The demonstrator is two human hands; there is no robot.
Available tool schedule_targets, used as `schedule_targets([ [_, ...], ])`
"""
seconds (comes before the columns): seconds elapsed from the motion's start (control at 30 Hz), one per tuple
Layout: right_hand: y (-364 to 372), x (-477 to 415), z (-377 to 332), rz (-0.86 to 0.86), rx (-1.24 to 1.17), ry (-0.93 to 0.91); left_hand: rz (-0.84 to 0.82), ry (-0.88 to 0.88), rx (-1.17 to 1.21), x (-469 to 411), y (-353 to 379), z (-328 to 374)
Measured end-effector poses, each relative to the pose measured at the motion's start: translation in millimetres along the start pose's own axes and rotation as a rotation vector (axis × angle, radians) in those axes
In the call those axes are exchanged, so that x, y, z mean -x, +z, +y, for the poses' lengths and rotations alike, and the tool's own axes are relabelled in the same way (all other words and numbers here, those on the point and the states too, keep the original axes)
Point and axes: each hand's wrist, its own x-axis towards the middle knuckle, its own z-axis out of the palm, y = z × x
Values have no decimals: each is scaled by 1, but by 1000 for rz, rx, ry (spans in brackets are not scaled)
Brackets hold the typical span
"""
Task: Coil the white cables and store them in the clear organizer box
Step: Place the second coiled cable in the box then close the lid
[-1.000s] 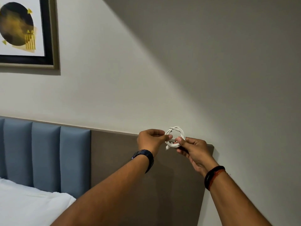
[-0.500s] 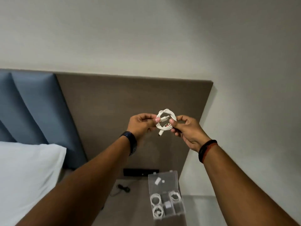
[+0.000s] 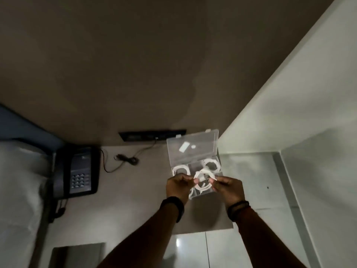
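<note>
A matte brown nightstand [image 3: 135,190] is shown beside a flat brown headboard panel [image 3: 135,64]. A black push-button telephone [image 3: 77,171] is placed at its left side. A clear plastic box [image 3: 193,147], lid raised, is set at the right rear; round white coils are seen in its compartments. A coiled white cable [image 3: 202,180] is held just above the box, pinched between the left hand [image 3: 178,185] and right hand [image 3: 228,187], both closed on it.
</note>
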Motion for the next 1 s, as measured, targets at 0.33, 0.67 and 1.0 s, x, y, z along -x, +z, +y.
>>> schedule_targets([
  [0.33, 20, -90, 124, 69, 273, -10, 59, 41, -339, -107, 23, -120],
  [0.67, 39, -87, 129, 231, 492, 37, 124, 540, -966, -106, 25, -136],
  [1.0, 51, -78, 131, 248, 633, 54, 61, 797, -1448, -102, 9, -143],
])
